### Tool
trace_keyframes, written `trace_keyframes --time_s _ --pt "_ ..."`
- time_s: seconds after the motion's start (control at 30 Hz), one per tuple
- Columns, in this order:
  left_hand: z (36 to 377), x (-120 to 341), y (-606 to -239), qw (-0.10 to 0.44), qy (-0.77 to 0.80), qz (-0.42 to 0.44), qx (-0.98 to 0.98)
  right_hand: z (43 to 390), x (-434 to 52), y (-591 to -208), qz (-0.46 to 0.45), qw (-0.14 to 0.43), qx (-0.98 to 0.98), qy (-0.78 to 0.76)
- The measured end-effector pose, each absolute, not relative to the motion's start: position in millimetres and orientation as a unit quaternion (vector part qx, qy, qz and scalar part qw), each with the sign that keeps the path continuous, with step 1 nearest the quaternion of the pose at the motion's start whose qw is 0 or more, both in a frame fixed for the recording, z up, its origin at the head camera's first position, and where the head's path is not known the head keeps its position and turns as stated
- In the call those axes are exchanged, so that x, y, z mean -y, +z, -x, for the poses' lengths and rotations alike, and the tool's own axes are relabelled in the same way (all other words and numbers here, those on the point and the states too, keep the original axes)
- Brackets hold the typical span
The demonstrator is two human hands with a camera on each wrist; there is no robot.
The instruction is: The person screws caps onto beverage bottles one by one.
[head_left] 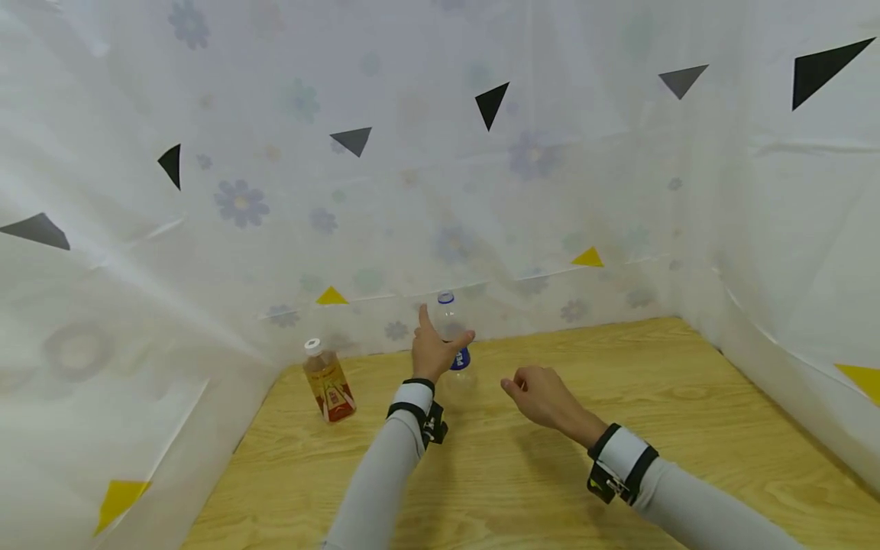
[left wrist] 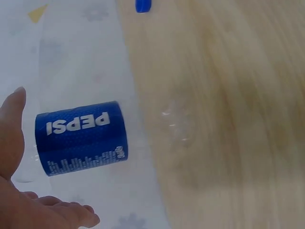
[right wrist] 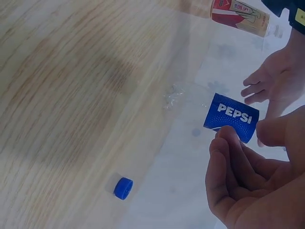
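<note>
A clear plastic Pepsi bottle (head_left: 460,357) with a blue label stands uncapped near the back of the table. My left hand (head_left: 433,353) is at its near side, thumb and fingers spread apart, overlapping the bottle in the head view. From the left wrist, the blue label (left wrist: 82,137) shows between the thumb and the other fingers, which are not closed round it. To the right of the bottle, my right hand (head_left: 546,396) hovers over the table with loosely curled fingers and nothing in them. A blue bottle cap (right wrist: 124,188) lies on the table in the right wrist view.
A capped bottle of reddish-brown drink (head_left: 330,386) stands at the left of the wooden table (head_left: 687,405). White flower-patterned sheeting (head_left: 412,221) bearing black, grey and yellow triangles encloses the back and sides.
</note>
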State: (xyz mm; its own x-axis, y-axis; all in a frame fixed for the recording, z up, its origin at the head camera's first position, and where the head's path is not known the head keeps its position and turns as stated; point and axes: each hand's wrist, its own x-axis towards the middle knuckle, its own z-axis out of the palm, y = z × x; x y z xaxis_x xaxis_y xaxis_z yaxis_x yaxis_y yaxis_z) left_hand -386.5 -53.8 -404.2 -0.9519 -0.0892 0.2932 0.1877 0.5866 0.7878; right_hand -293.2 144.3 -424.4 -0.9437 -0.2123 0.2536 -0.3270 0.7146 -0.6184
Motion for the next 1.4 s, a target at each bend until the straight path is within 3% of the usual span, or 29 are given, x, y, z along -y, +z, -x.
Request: trace_keyframes --time_s 0.43,0.83,1.1,1.27,1.4 --pt "390 50 -423 0.208 -0.471 0.047 0.856 294 -147 -427 -0.158 0.084 0.923 0.34" --pt "372 56 -386 0.241 -0.501 0.078 0.828 297 -142 -430 -0.168 0.093 0.923 0.333" --pt "345 57 -371 0.19 -0.5 0.123 0.836 297 -145 -430 -0.171 0.099 0.923 0.331" --pt "331 58 -377 0.134 -0.484 0.15 0.851 299 -150 -433 -0.157 0.096 0.925 0.331" --pt "326 58 -385 0.121 -0.478 0.161 0.855 300 -156 -435 -0.149 0.097 0.928 0.328"
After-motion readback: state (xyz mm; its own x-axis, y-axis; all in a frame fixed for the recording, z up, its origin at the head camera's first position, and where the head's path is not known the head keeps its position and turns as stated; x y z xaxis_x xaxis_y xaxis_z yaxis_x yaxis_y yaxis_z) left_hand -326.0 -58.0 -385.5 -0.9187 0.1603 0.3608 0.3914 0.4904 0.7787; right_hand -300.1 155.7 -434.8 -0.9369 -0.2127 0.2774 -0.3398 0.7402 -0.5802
